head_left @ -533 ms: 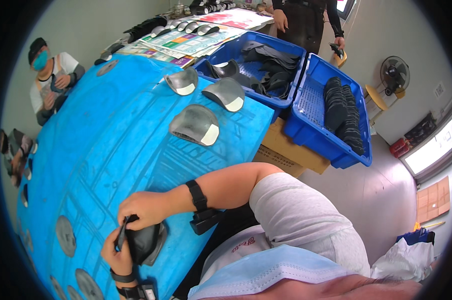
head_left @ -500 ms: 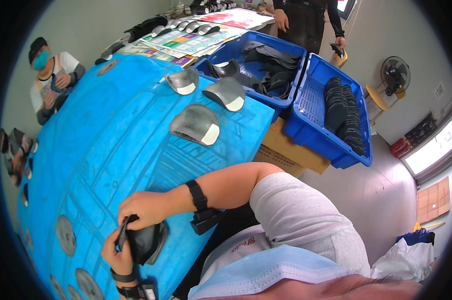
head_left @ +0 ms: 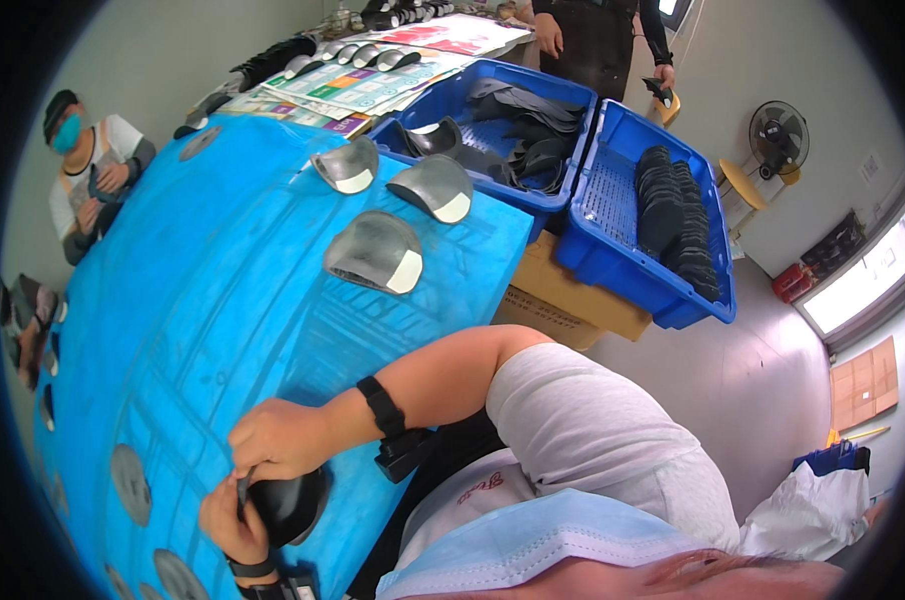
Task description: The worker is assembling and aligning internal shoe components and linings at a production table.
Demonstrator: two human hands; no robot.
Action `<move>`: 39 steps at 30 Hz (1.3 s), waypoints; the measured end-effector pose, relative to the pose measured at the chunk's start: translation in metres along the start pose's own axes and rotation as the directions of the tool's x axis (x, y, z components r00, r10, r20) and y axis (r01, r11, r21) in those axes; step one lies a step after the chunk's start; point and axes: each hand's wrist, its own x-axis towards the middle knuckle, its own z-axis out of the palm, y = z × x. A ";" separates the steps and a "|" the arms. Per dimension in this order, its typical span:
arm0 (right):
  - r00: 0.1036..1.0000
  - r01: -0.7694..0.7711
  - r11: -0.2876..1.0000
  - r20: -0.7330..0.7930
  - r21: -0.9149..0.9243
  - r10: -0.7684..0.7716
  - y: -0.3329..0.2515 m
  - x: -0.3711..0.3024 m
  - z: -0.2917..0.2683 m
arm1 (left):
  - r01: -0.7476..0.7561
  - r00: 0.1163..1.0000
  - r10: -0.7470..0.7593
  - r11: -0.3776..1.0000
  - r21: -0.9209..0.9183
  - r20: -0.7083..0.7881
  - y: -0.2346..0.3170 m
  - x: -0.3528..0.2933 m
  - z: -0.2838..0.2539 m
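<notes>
My left hand (head_left: 235, 522) and my right hand (head_left: 278, 440) meet at the near part of the blue-covered table (head_left: 213, 340). Fingers of both pinch a thin black piece (head_left: 244, 488) between them; most of it is hidden. Just right of it, under my right wrist, sits a glossy black curved piece (head_left: 291, 508), partly covered by my hands. Farther up the table stand grey curved shells, each with a white patch at the edge: one shell (head_left: 371, 255) nearest me, another shell (head_left: 435, 188) to its right, a third shell (head_left: 347, 165) behind.
Flat grey ovals (head_left: 131, 482) lie along the left. Beyond the table's right edge, one blue crate (head_left: 583, 130) holds loose dark pieces; another blue crate (head_left: 708, 318) holds stacked black ones. Cardboard boxes (head_left: 603, 300) support them. One person (head_left: 98, 175) works at left; another stands behind the crates.
My right hand has turned and shifted slightly down toward my left hand, covering more of the thin black piece. The whole view has shifted slightly left.
</notes>
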 end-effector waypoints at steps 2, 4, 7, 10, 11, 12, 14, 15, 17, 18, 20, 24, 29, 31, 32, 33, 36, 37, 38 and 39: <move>0.999 -0.024 0.999 -0.039 0.041 0.025 -0.004 0.001 0.000 | 0.028 0.999 -0.028 1.000 0.005 -0.033 0.000 -0.001 0.000; 0.996 -0.045 0.996 -0.078 0.081 0.052 -0.006 0.001 0.001 | 0.028 0.999 -0.027 0.999 0.018 -0.037 0.001 -0.001 -0.001; 0.990 0.072 0.982 -0.130 0.172 -0.050 -0.002 0.001 0.005 | 0.032 0.999 -0.031 0.998 0.047 -0.028 0.001 -0.004 -0.002; 0.981 0.157 0.969 -0.144 0.192 -0.130 0.002 0.001 0.007 | 0.021 1.000 -0.020 0.998 0.055 -0.007 0.002 -0.003 -0.003; 0.979 0.163 0.972 -0.148 0.172 -0.138 0.002 0.001 0.007 | 0.008 1.000 -0.008 0.999 0.049 0.001 0.002 -0.002 -0.003; 0.978 0.168 0.975 -0.152 0.146 -0.145 0.002 0.000 0.005 | 0.000 1.000 0.000 0.999 0.040 -0.001 0.002 0.001 -0.003; 0.976 0.160 0.984 -0.159 0.078 -0.146 0.002 -0.001 0.002 | -0.055 0.998 0.055 0.998 0.013 -0.020 0.003 0.006 0.000; 0.973 0.165 0.985 -0.168 0.039 -0.157 0.002 0.001 0.004 | -0.055 0.998 0.055 0.998 0.017 -0.020 0.003 0.004 -0.002; 0.972 0.151 0.987 -0.192 0.055 -0.138 0.003 0.004 0.010 | 0.118 0.993 -0.120 0.992 -0.049 -0.023 0.004 -0.002 -0.007; 0.971 0.128 0.990 -0.212 0.062 -0.112 0.004 0.004 0.010 | 0.162 0.987 -0.161 0.983 -0.091 0.013 0.000 -0.006 -0.008; 0.973 0.123 0.989 -0.205 0.084 -0.103 0.006 0.004 0.005 | 0.151 0.988 -0.153 0.981 -0.123 -0.009 -0.009 -0.011 -0.004; 0.980 0.054 0.946 -0.200 0.319 0.012 0.008 0.004 0.006 | 0.097 0.977 -0.120 0.986 -0.135 -0.178 -0.033 -0.029 0.010; 0.985 0.012 0.941 -0.168 0.337 0.047 0.012 0.006 -0.002 | 0.325 0.921 -0.375 0.890 -0.319 -0.108 -0.039 -0.032 0.003; 0.986 0.010 0.952 -0.162 0.305 0.041 0.012 0.006 -0.006 | 0.500 0.785 -0.619 0.659 -0.561 -0.027 -0.042 -0.032 0.005; 0.984 -0.011 0.946 -0.166 0.323 0.068 0.013 0.007 -0.009 | 0.433 0.883 -0.467 0.846 -0.311 -0.044 -0.058 -0.041 0.001; 0.981 -0.032 0.939 -0.168 0.343 0.095 0.012 0.008 -0.010 | 0.434 0.882 -0.468 0.846 -0.310 -0.042 -0.061 -0.044 0.001; 0.980 -0.107 0.890 -0.106 0.443 0.171 0.009 0.010 -0.015 | 0.370 0.885 -0.451 0.833 -0.412 -0.117 -0.068 -0.051 0.008; 0.979 -0.109 0.890 -0.106 0.444 0.173 0.012 0.010 -0.015 | 0.422 0.836 -0.529 0.791 -0.442 -0.148 -0.069 -0.052 0.009; 0.976 -0.101 0.896 -0.134 0.431 0.174 0.016 0.009 -0.014 | 0.469 0.778 -0.602 0.745 -0.474 -0.177 -0.070 -0.053 0.009; 0.972 -0.090 0.903 -0.161 0.420 0.172 0.018 0.010 -0.014 | 0.470 0.778 -0.603 0.745 -0.473 -0.177 -0.073 -0.053 0.008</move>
